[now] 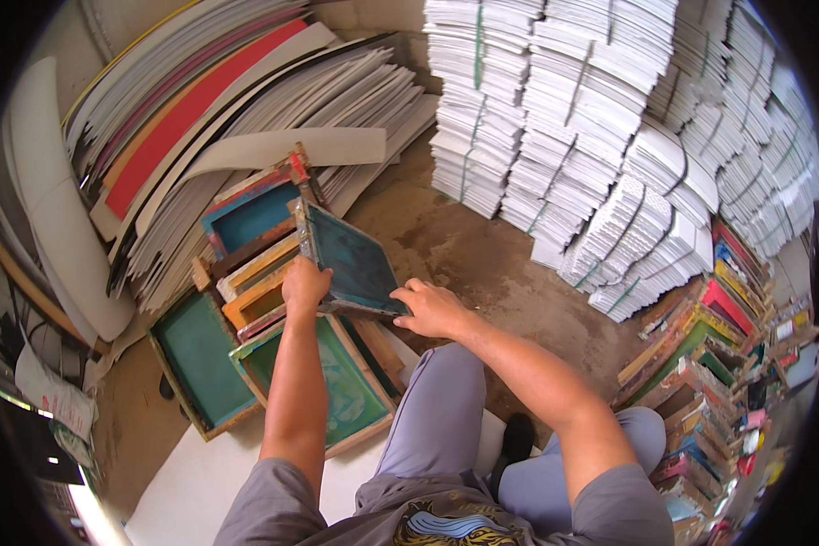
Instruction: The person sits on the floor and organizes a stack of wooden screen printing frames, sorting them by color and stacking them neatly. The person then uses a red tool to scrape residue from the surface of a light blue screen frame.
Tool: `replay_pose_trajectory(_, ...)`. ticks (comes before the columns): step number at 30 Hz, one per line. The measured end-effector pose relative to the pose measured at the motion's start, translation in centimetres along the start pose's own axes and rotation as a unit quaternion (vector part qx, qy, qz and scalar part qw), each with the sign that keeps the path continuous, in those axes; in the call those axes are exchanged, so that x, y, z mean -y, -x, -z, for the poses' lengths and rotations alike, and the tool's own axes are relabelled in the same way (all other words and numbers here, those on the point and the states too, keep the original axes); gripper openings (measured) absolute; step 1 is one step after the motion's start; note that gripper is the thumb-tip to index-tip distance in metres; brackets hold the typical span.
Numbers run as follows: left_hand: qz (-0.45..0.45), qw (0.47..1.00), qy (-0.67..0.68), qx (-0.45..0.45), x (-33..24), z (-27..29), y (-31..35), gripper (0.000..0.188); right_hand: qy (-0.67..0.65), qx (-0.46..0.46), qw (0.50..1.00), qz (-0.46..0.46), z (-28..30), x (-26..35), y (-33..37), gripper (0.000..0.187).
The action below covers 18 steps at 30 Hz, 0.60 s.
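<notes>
Between my hands a wooden-framed printing screen with dark blue-green mesh (355,257) stands tilted on edge. My left hand (306,284) grips its near left side, fingers wrapped round the frame. At the lower right corner my right hand (430,309) pinches the frame between thumb and fingers. Right below lies a screen with green, paint-smeared mesh (341,387). Left of it leans another green screen (205,362). Several more frames are stacked behind my left hand, among them an orange-stained frame (257,302) and a blue-meshed screen with a reddish frame (252,221).
Large bent sheets, one of them a red sheet (200,118), lean at the far left. Tall strapped stacks of white board (564,109) stand at the back right. More coloured frames (701,355) line the right side. A white sheet (218,487) lies under the near screens on the brown floor (482,259).
</notes>
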State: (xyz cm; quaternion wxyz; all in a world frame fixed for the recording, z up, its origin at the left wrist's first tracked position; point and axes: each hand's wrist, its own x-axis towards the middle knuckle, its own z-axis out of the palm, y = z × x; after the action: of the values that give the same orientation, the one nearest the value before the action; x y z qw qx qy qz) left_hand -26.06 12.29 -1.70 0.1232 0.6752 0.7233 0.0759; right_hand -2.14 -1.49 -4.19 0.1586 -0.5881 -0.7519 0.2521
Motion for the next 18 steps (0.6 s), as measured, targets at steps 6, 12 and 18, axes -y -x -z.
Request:
replay_pose_trajectory(6,-0.116,0.977,0.13,0.125,-6.2,1.3,2.0,0.064,-0.168,-0.125,0.976,-0.058,2.2,-2.3,-2.3,0.058)
replay_pose_trajectory(12,-0.201,0.97,0.118,0.066,-13.5,-0.8,9.5,0.067,-0.167,-0.199,0.941,-0.217,5.7,-1.3,-5.8,0.068)
replay_pose_trajectory(18,-0.204,0.968,0.124,0.077,-17.4,-3.3,13.0,0.063,-0.096,-0.165,0.94,-0.282,8.4,-3.6,-4.2,0.043)
